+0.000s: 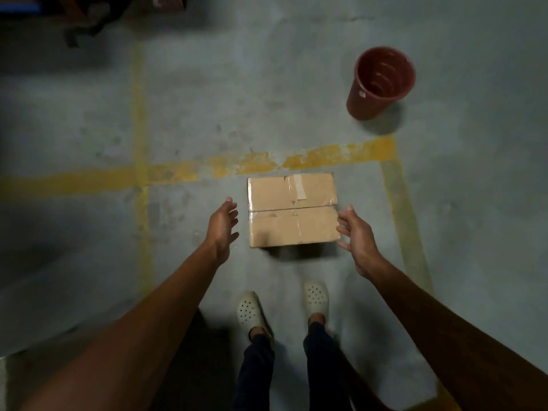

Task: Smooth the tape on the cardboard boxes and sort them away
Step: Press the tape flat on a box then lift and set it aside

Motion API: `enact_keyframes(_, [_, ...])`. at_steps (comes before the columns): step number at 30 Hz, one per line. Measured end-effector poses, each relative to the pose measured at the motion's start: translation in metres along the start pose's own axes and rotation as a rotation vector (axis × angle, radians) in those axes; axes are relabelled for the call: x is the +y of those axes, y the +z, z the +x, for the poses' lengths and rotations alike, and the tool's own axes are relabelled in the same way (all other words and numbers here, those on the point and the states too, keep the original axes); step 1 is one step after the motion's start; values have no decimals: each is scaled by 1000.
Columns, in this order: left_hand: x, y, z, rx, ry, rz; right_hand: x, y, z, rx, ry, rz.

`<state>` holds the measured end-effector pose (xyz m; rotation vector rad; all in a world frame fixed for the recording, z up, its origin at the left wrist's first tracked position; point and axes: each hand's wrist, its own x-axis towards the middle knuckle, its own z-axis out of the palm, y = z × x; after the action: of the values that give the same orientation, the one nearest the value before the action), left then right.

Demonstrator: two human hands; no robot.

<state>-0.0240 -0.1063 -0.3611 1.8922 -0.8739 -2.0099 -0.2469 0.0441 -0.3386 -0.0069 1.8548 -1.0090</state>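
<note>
1. A cardboard box point(293, 211) sits flat on the grey concrete floor point(207, 108), just this side of a worn yellow line point(311, 158) painted across it.
2. Clear tape point(297, 191) runs over the box's top, crossing the seam between its two flaps; near the far edge it looks wrinkled.
3. The left hand point(221, 226) hangs just beside the box's left edge, fingers spread and relaxed, palm turned toward the box, holding nothing. It does not appear to touch the cardboard.
4. The right hand point(357, 232) is at the box's right edge, fingers loose and slightly curled, also holding nothing. Its fingertips lie right against the near right corner; whether they actually touch it I cannot tell.
5. So the box lies between the two hands, a little ahead of them.
6. The person's feet in pale perforated clogs point(250, 311) stand just behind the box.
7. A dark red plastic bucket point(379, 83) stands well apart, off to the far right.
</note>
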Motion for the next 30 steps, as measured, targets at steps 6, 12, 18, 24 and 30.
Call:
enact_keyframes(6, [-61,19,97,103,-33,60,61,4,103,34,78,-63])
enact_keyframes(12, [-117,34,146,289,27,301,119,-7,161,84,78,-484])
enact_keyframes(18, [-129,49,142,190,-111,167,127,-6,172,40,171,-402])
enact_keyframes(24, [-83,41,85,166,11,137,68,-8,127,149,-35,-561])
enact_keyframes(30, [-17,39,-10,166,131,36,-9,-27,46,250,-111,-518])
